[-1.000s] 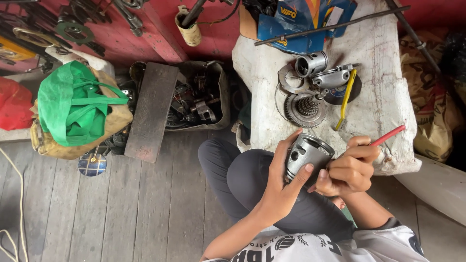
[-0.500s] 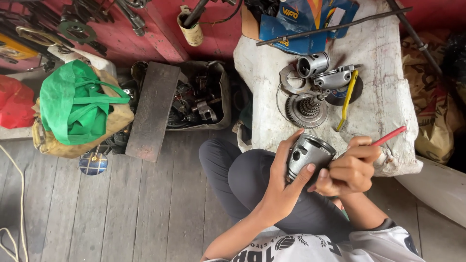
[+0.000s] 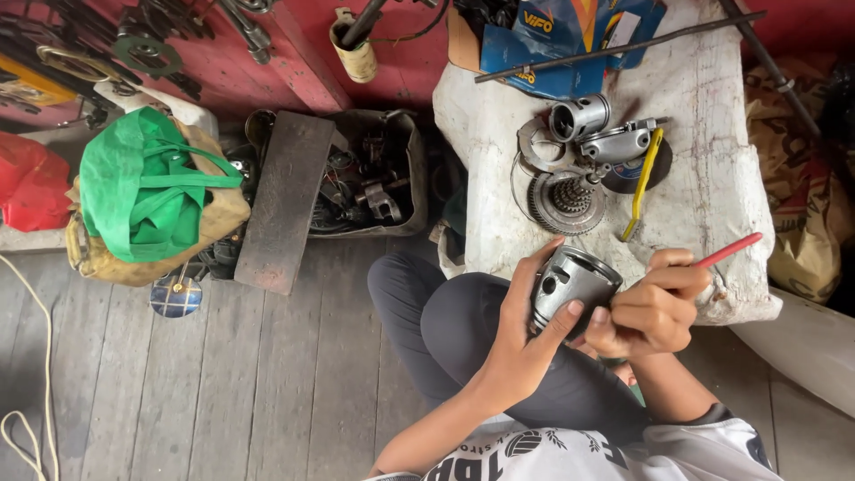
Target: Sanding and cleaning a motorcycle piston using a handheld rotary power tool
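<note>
My left hand (image 3: 521, 334) wraps around a grey metal piston (image 3: 570, 283), holding it up over my lap with its open crown tilted toward the white block. My right hand (image 3: 648, 307) grips a thin red-handled tool (image 3: 726, 251) and presses against the piston's right side; the tool's tip is hidden behind my fingers. Just beyond the piston lies a toothed gear assembly (image 3: 566, 202) on the white stone block (image 3: 712, 142), next to a small metal cylinder (image 3: 579, 116) and a yellow-handled tool (image 3: 643, 182).
A grey bin of metal parts (image 3: 365, 174) with a rusty plate (image 3: 285, 200) leaning on it stands left of the block. A green bag (image 3: 142, 191) sits on a tan sack at far left. A long rod (image 3: 614, 46) crosses blue cardboard boxes (image 3: 570, 40). Wooden floorboards (image 3: 223, 383) lie below.
Both hands keep the same hold on the piston and the red tool. The view has shifted only slightly.
</note>
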